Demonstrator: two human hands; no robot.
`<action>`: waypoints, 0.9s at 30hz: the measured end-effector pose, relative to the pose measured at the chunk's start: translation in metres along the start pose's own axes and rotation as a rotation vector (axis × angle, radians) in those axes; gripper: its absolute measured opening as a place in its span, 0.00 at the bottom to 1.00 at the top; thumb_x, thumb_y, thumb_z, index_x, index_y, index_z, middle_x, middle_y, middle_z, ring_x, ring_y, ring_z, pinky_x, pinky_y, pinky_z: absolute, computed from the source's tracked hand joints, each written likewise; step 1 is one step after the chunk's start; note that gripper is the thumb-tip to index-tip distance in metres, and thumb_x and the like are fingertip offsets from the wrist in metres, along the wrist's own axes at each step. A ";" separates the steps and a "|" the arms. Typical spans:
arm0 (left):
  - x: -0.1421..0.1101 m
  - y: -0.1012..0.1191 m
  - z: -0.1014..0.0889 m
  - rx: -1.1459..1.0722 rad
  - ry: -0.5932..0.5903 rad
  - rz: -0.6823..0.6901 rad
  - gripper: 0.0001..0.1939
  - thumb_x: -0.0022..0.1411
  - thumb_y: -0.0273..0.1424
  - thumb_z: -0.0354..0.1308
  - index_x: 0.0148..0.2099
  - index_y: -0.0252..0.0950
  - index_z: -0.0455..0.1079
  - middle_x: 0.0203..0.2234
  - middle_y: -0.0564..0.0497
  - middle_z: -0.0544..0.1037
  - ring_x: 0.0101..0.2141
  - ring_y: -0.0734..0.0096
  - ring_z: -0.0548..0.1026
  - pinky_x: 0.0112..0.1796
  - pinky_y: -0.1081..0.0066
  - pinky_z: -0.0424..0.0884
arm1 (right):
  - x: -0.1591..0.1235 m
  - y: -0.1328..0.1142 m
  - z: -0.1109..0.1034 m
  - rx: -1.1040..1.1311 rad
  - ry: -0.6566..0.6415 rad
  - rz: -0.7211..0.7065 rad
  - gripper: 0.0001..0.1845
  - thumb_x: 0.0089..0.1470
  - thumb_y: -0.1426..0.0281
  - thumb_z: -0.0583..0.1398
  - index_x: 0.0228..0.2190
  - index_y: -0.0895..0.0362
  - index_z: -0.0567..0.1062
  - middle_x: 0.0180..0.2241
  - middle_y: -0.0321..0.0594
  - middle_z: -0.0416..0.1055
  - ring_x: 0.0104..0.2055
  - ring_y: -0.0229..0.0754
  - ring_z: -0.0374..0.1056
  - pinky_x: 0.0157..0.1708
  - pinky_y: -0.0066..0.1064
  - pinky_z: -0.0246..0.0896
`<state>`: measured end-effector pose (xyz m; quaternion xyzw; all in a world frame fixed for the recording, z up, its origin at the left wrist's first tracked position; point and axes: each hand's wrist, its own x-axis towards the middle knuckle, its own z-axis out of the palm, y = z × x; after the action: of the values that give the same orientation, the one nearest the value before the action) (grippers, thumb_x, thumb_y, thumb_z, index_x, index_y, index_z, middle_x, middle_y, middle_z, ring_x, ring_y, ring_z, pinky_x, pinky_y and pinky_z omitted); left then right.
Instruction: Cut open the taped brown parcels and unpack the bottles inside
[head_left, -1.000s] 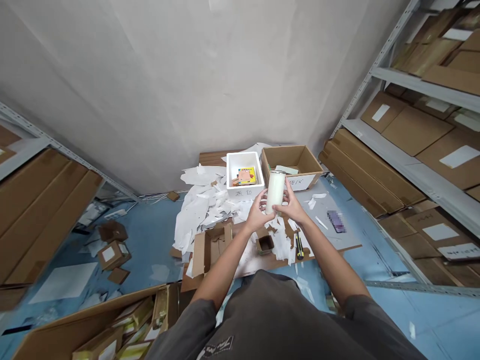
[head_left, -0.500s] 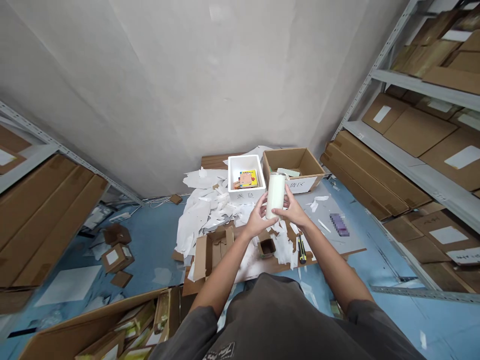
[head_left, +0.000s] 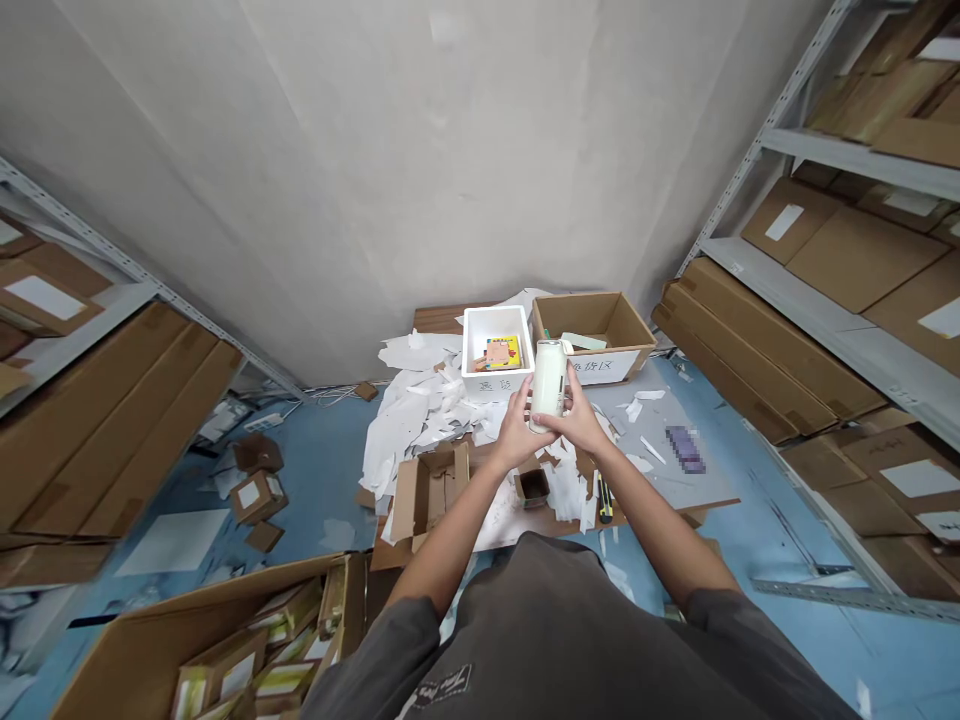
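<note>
Both my hands hold one tall white cylindrical cup (head_left: pixel 548 383) upright in front of me. My left hand (head_left: pixel 515 431) grips its lower left side with the fingers wrapped round. My right hand (head_left: pixel 577 425) cradles the lower right side, fingers curled on it. Below the hands lie torn white paper scraps (head_left: pixel 420 420), a small open brown box (head_left: pixel 533 487) and a utility knife (head_left: pixel 604 502) on a cardboard sheet on the floor. An opened flat carton (head_left: pixel 427 490) lies to the left.
A white foam box (head_left: pixel 471 372) with colourful items and an open brown carton (head_left: pixel 626 325) stand behind the cup. Metal shelves with flat cartons (head_left: pixel 817 260) line both sides. A big carton of small boxes (head_left: pixel 225 660) sits at the lower left. Small boxes (head_left: pixel 256 497) litter the blue floor.
The view has shifted slightly to the right and down. The cup stays upright in both hands, a little lower and closer to me than before.
</note>
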<state>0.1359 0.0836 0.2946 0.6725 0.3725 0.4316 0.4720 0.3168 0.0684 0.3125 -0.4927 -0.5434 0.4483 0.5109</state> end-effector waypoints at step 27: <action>0.044 -0.007 -0.040 0.214 0.121 -0.052 0.28 0.63 0.45 0.73 0.62 0.40 0.80 0.54 0.44 0.80 0.38 0.69 0.79 0.44 0.66 0.78 | -0.035 0.084 0.012 -0.110 0.014 0.087 0.73 0.43 0.59 0.77 0.79 0.43 0.46 0.75 0.50 0.57 0.66 0.61 0.67 0.62 0.55 0.70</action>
<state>0.1134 0.1383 0.3059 0.6820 0.4612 0.4168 0.3853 0.3108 0.0437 0.2241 -0.5464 -0.5416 0.4360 0.4669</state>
